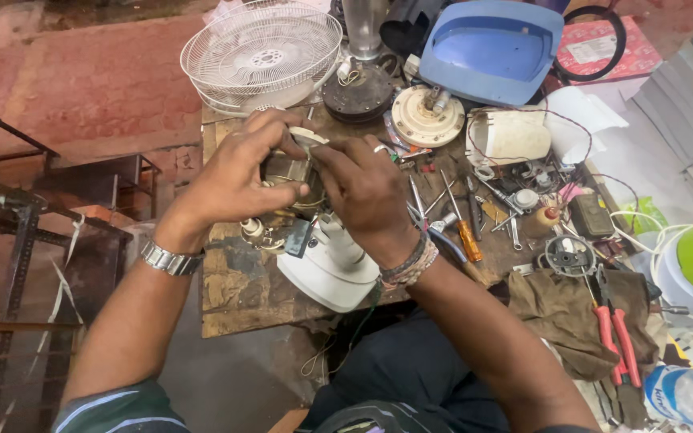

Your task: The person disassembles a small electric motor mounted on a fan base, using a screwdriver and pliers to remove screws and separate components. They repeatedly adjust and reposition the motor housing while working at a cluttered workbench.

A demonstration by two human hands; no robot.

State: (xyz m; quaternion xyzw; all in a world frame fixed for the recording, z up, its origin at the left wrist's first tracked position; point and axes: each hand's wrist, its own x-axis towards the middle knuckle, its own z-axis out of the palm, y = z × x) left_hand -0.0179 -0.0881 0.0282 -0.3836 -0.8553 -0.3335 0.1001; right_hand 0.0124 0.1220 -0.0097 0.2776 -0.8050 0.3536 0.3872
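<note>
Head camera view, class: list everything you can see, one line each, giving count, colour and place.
fan motor: one, metallic, held between both hands
white fan base: one, under the hands
fan guards: stacked, white wire, top of bench
blue plastic cover: one, top right
round cream plate: one, bench centre
orange-handled screwdriver: one, right of the hands
red-handled pliers: one, on a brown cloth
wooden bench: one, worn brown
wristwatch: one, silver, left wrist
left hand: gripping the motor
right hand: fingers on the motor

A flat red patterned box [603, 50] with a white label [591, 50] lies at the table's far right.
</note>
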